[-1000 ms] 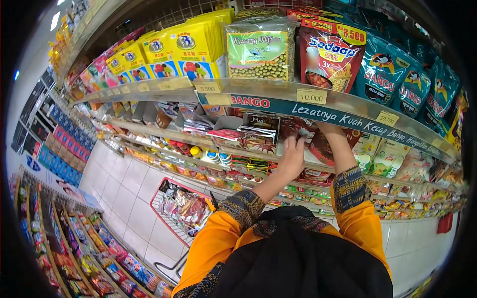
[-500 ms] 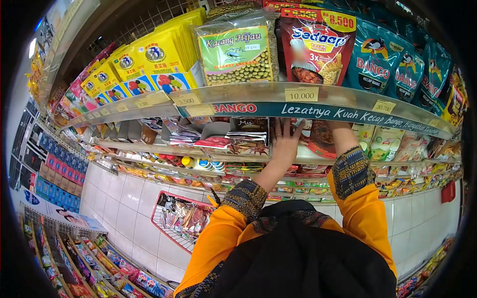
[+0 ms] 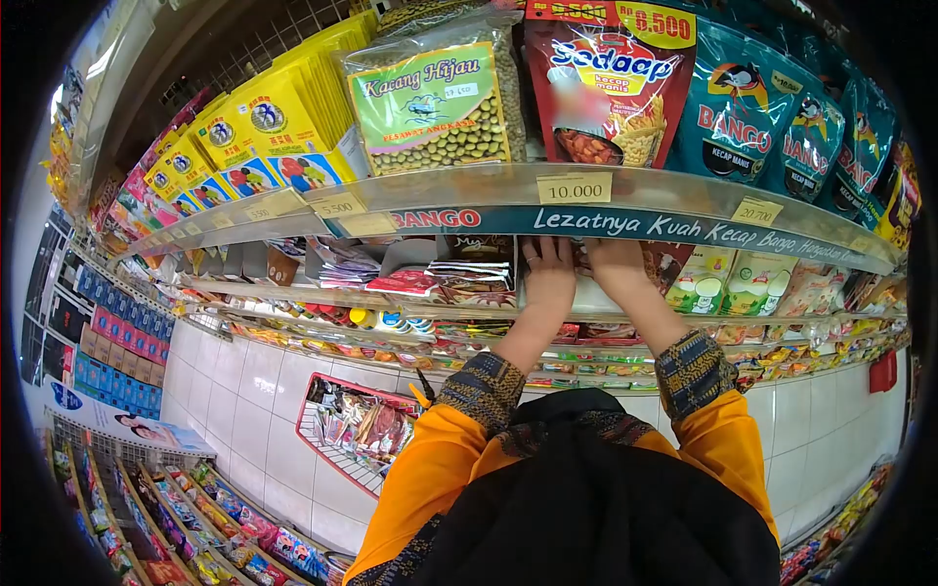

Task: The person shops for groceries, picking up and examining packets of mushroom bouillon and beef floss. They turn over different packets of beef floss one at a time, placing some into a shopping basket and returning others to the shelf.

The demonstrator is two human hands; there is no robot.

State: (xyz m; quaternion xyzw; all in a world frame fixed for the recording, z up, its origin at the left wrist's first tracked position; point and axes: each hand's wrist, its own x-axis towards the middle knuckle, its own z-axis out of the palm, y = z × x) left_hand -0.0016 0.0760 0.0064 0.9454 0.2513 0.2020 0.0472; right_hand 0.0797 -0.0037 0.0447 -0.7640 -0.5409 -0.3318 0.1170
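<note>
Both arms reach forward onto the shelf below the branded price rail. My left hand (image 3: 547,278) has its fingers stretched out, a ring on one of them, and the fingertips pass under the rail. Close on its right is my right hand (image 3: 619,271), whose fingers are hidden behind the rail, so any hold is out of sight. A dark red-brown packet (image 3: 668,266) stands just right of the right hand. On the left hand's other side is a box of flat brown sachets (image 3: 476,278). Green and white pouches (image 3: 700,278) stand farther right.
Above the hands, the price rail (image 3: 625,223) juts out. The upper shelf holds a bag of green beans (image 3: 435,98), a red sauce pouch (image 3: 611,93) and teal pouches (image 3: 733,122). A red-rimmed cart (image 3: 305,422) of packets stands on the tiled floor, lower left.
My right hand has moved left, closer to my left hand, which has shifted slightly left. The red-brown packet between the hands is now mostly out of sight there. The view has shifted slightly.
</note>
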